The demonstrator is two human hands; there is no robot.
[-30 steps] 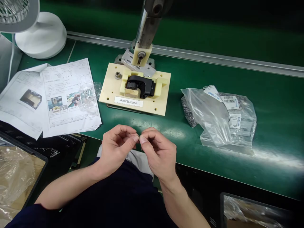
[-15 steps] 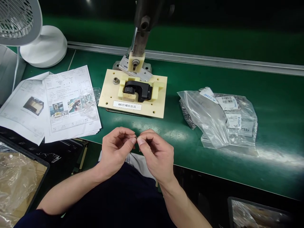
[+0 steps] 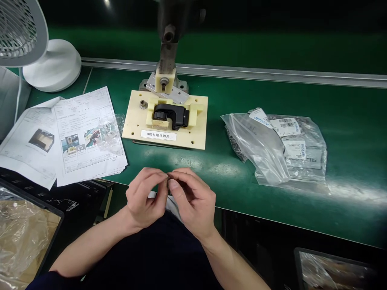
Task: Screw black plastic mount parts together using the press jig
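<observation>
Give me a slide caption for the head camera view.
Left hand and right hand meet in front of a cream rectangular plastic fixture holding a curved black plastic part.

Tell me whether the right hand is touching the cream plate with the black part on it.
Apart. The head view shows a strip of green bench between the right hand and the near edge of the cream plate.

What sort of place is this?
Probably a factory assembly bench: a labelled fixture holds a black part, printed sheets with photos lie beside it, and labelled plastic bags sit opposite.
</observation>
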